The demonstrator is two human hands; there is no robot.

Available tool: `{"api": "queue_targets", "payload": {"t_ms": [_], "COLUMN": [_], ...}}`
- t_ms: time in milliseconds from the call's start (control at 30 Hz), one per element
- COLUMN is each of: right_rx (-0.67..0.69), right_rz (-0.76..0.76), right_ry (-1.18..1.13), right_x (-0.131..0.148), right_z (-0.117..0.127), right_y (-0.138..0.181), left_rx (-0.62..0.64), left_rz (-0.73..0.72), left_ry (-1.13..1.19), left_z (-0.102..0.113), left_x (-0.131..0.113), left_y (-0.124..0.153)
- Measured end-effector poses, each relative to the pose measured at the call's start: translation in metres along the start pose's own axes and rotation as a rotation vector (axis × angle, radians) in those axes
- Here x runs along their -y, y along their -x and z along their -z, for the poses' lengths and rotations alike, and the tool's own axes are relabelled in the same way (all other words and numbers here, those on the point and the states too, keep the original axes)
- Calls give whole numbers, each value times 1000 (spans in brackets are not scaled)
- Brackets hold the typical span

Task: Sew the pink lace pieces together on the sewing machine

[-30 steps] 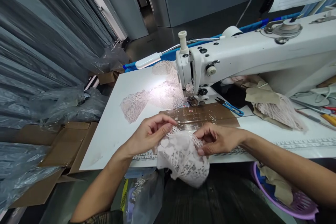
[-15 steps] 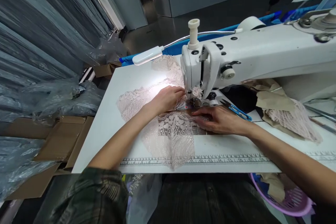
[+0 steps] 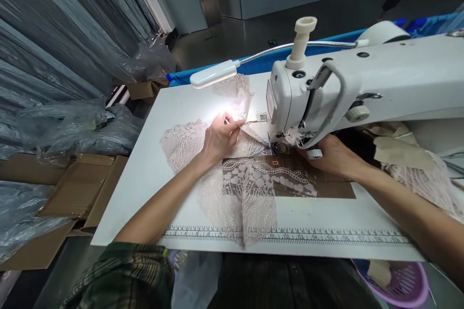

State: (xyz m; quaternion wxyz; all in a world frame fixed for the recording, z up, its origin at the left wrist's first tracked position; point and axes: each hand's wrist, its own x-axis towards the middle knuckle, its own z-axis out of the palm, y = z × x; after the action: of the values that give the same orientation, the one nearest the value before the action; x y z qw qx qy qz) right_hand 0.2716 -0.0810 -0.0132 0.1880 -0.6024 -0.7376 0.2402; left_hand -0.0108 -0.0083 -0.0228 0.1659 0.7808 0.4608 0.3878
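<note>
Pale pink lace fabric (image 3: 250,205) lies on the white sewing table, its front panel hanging down over the printed ruler. My left hand (image 3: 222,137) is closed, thumb and forefinger pinching a raised edge of the lace left of the needle area. The white sewing machine (image 3: 290,99) stands to the right of that hand. My right hand (image 3: 333,157) reaches in beneath the machine head, close to the presser foot; its fingertips are hidden behind the machine parts. A brown plate (image 3: 333,188) lies under part of the lace, in front of the right hand.
A lit lamp (image 3: 213,75) on a bendable neck hangs above the lace. Fabric scraps (image 3: 406,149) lie under the machine arm. A printed ruler (image 3: 300,236) runs along the front edge. A purple basket (image 3: 409,285) sits below right; cardboard boxes (image 3: 78,188) stand at left.
My left hand has drawn back slightly left, lifting a lace edge. My right hand has left the front lace and moved right and in under the machine head. The blue snips are no longer visible.
</note>
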Motion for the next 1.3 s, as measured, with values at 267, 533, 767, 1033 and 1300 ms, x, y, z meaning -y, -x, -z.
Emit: {"api": "queue_targets", "payload": {"t_ms": [267,533,767,1033,1300], "right_rx": [-251,-325,-332,-294,-250], "right_rz": [169,339,317,296,274], "right_ry": [85,159,173,135,148], "right_x": [-12,-9,-5,-6,-7], "right_z": [-34,-35,-35,-34,-33], "right_y": [6,11,11,10,9], "left_rx": [72,-10,-28,-10,-5], "left_rz": [591,629,614,601,604], "left_ry": [890,962,969,933,919], "left_z": [-7,-9,-11,-13,-12], "left_x": [-8,-11,-14,-8,-8], "left_y": [23,22,21,23,22]}}
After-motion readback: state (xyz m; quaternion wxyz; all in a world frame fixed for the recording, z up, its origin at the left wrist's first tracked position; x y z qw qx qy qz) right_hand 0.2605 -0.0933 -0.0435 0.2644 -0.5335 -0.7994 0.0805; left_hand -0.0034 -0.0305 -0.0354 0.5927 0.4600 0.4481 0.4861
